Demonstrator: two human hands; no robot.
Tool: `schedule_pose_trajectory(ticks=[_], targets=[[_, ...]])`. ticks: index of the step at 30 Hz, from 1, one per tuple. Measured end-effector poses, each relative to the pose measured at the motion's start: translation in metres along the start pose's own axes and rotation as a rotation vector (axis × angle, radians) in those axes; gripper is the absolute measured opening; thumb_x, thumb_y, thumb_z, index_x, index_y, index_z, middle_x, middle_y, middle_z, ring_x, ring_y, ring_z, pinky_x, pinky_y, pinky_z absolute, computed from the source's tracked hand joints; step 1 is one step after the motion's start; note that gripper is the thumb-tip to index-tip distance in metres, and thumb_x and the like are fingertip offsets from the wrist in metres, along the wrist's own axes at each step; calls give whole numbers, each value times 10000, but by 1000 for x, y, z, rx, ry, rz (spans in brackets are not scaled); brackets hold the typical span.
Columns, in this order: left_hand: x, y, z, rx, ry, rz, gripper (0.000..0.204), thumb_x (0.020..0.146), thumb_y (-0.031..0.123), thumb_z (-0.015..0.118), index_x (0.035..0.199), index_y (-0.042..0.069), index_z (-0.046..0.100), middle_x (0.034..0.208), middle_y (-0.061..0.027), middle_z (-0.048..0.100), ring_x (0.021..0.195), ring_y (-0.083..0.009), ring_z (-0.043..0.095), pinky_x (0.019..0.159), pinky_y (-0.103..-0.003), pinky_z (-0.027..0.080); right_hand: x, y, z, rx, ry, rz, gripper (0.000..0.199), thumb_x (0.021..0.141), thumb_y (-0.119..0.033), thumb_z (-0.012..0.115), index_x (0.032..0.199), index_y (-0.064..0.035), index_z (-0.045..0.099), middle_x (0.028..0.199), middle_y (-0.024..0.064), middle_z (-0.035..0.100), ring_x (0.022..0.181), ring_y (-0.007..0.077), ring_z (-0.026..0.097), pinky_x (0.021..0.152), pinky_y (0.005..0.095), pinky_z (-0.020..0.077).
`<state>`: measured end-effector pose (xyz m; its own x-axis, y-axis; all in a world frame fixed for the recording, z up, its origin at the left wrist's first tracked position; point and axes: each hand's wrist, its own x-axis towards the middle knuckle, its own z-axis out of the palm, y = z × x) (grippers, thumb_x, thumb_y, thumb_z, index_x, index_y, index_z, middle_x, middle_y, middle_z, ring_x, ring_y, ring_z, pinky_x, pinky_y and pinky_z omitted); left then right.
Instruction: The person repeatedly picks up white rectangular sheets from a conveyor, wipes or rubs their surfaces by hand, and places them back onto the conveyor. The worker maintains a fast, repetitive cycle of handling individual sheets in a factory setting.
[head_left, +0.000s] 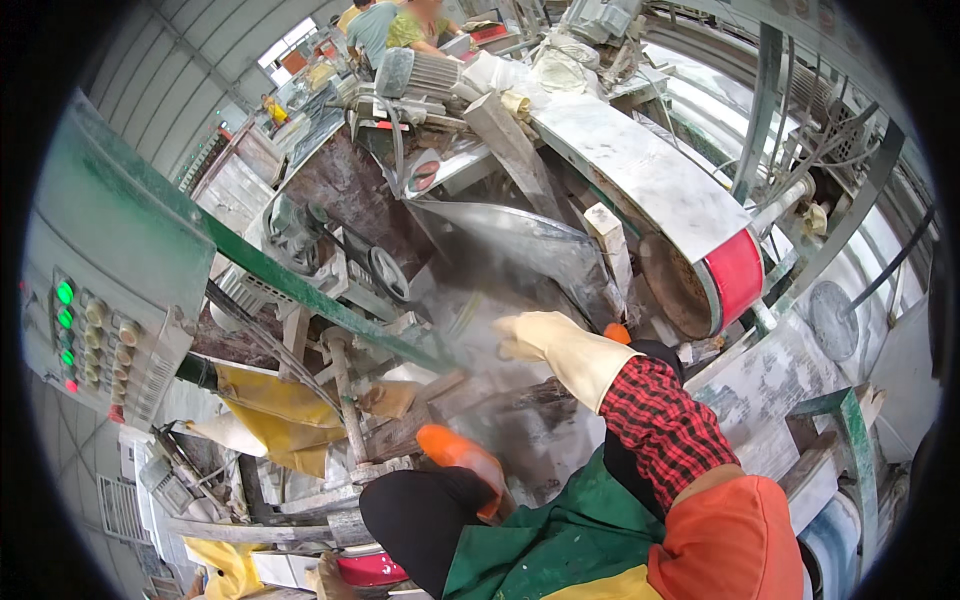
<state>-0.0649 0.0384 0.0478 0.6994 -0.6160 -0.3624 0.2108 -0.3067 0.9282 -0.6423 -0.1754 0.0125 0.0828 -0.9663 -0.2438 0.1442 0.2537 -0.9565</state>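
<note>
My right hand [540, 337], in a long cream rubber glove over a red-and-black checked sleeve [668, 425], reaches forward at the middle of the view. Its fingers point left over the dusty, wet-looking floor and are smeared, so whether they grip anything cannot be made out. Just beyond the hand stands a grey, curved metal sheet [520, 240]. A conveyor with a white belt [640, 165] and a red end roller [735, 280] lies to the right of it. My left hand does not show.
On the left, a control cabinet [120, 270] carries lit green buttons. A green bent rail [300, 290] crosses beside a small handwheel [388, 272]. My orange boot [462, 455] is near wooden beams [410, 420]. A yellow sheet [275, 415] hangs at left. People [405, 30] stand at the far end.
</note>
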Motion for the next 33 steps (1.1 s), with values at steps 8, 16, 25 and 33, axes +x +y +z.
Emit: schedule_pose_trajectory(ticks=[8,16,25,33], targets=[[3,24,-18,-58,5,-67,501,874,425,697,1264,131,588,1262,-37,612,1164,-219,566,838,-431,519,28,0,-4,-282,25,131,328,951,-314,629,1136,-57,714,1035,89,736,914,203,703,779,343,546],[-20,81,32,-5,-101,-42,725,728,572,753,1342,239,558,1332,31,578,1219,-184,553,812,-411,527,61,48,16,-152,-77,-67,304,972,-240,633,1221,-77,693,1147,53,704,996,124,661,851,283,520],[-102,110,326,214,-981,186,890,722,127,760,1533,118,393,1448,-111,511,1293,-287,530,1078,-430,460,49,30,49,140,-304,-136,524,989,-343,640,1428,-80,526,1043,145,715,875,196,680,764,338,578],[-111,12,431,905,-1129,927,944,726,185,848,1533,95,365,1574,-154,368,1460,-294,360,1200,-366,303,48,22,45,419,-11,-262,440,915,-95,714,1302,-31,517,1196,99,629,1061,206,630,885,380,567]])
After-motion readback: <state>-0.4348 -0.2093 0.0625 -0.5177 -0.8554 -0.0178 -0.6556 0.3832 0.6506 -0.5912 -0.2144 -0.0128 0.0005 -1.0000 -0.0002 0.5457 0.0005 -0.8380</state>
